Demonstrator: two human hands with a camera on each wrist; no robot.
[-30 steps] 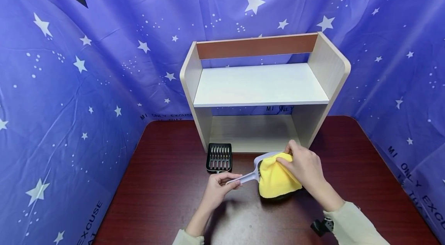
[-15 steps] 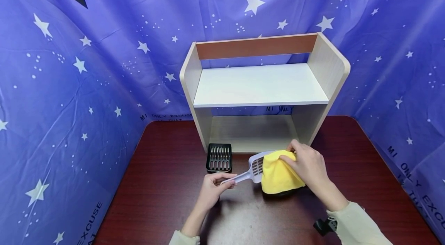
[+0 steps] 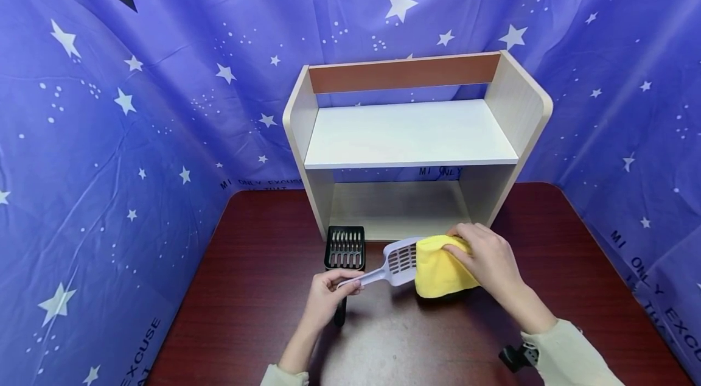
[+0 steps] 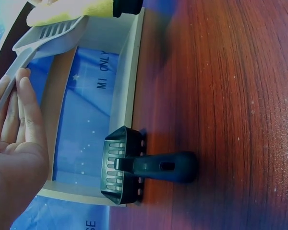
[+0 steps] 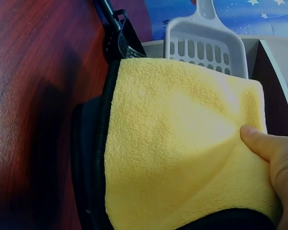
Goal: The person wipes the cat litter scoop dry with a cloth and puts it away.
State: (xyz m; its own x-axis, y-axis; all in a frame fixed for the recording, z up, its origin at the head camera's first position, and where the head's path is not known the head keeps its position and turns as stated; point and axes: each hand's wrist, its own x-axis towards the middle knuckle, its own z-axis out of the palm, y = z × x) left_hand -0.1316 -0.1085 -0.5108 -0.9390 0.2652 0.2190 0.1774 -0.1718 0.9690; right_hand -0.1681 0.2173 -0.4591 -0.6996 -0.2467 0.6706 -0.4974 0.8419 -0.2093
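Note:
My left hand [image 3: 324, 301] pinches the handle of a pale lavender slotted litter scoop [image 3: 401, 261], held above the table with its head pointing right. A yellow cloth [image 3: 442, 270] with a dark edge covers the far end of the scoop's head. My right hand [image 3: 489, 255] grips this cloth, the thumb lying on its yellow face in the right wrist view. In that view the near slots of the scoop [image 5: 201, 50] show beyond the cloth, and the rest of the head is hidden. A black slotted scoop [image 3: 345, 247] lies on the table just beyond my left hand, its handle [image 4: 168, 166] toward me.
A light wood shelf unit [image 3: 411, 133] with a white upper board stands at the back of the dark red wooden table [image 3: 246, 288]. The black scoop's head sits right at its front left corner. A blue star-printed curtain [image 3: 164, 130] surrounds the table.
The left hand has moved left with the lavender scoop, drawing it partly out of the cloth, so more slots show. The right hand and cloth have shifted slightly right.

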